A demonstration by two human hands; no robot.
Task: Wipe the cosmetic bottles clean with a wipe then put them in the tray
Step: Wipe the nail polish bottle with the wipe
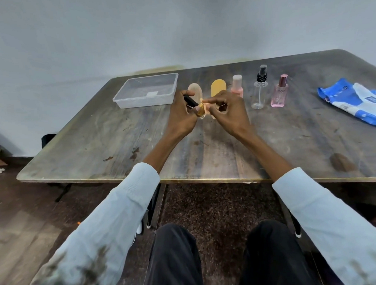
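the left hand [182,114] grips a small yellow bottle with a black cap [194,105], held tilted above the middle of the tabletop [96,144], cap pointing up and to the left. the right hand [226,110] meets it from the other side, its fingers [211,100] curled and pinching a pale crumpled wipe [209,110] against the bottle's body; most of the wipe is hidden between the two hands. behind the hands stand a beige rounded bottle [195,90] and a yellow rounded bottle [218,87], both partly covered by the hands. to the right of them, in a row, stand a pink bottle with a pale cap [237,86], a clear spray bottle with a black nozzle [260,89] and a pink perfume bottle [279,93]. the clear plastic tray [146,90] sits on the far left part of the tabletop, just beside the beige bottle, with no bottle in it. a blue and white wipe packet [353,100] lies near the right edge
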